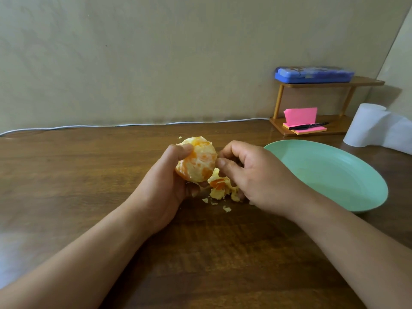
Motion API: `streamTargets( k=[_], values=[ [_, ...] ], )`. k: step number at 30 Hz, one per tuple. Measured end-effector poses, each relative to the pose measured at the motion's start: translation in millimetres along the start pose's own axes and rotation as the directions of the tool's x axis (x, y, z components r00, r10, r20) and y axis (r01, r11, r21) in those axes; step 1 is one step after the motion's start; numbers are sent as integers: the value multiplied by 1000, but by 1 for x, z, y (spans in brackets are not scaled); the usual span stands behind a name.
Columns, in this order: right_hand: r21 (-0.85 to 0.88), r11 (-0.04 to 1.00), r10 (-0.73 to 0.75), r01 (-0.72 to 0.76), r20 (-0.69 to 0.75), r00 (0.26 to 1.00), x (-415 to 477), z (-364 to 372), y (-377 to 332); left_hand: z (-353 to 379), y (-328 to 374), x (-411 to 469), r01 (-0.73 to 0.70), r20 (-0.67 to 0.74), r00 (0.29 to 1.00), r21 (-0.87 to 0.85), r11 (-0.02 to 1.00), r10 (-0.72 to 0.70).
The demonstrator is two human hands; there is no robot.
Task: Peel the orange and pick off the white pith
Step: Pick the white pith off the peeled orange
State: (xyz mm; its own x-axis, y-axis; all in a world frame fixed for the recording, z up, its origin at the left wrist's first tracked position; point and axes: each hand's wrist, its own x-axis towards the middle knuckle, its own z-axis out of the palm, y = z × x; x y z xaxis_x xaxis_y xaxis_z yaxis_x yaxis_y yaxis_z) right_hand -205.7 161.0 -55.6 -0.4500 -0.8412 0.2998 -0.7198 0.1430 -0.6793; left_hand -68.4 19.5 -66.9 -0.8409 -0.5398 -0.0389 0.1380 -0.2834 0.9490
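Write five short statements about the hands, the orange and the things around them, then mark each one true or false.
1. The left hand holds the orange, which is mostly peeled. True.
2. The peel scraps lie in the green plate. False: they lie on the table, between the hands.
3. The right hand pinches at the orange's right side. True.
4. The black pen lies in the plate. False: it lies on the pink sticky notes.
5. The paper roll stands left of the orange. False: it stands far right, beyond the plate.
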Motion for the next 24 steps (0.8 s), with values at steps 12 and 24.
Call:
streamTargets(
  k=[12,24],
  values=[
    [97,993,-49,68,-185,981,0,12,8,4,-1,-1,18,101,995,-143,990,-4],
    [65,995,-64,78,-187,980,3,7,13,-5,3,-1,114,190,980,-326,938,-53]
  ],
)
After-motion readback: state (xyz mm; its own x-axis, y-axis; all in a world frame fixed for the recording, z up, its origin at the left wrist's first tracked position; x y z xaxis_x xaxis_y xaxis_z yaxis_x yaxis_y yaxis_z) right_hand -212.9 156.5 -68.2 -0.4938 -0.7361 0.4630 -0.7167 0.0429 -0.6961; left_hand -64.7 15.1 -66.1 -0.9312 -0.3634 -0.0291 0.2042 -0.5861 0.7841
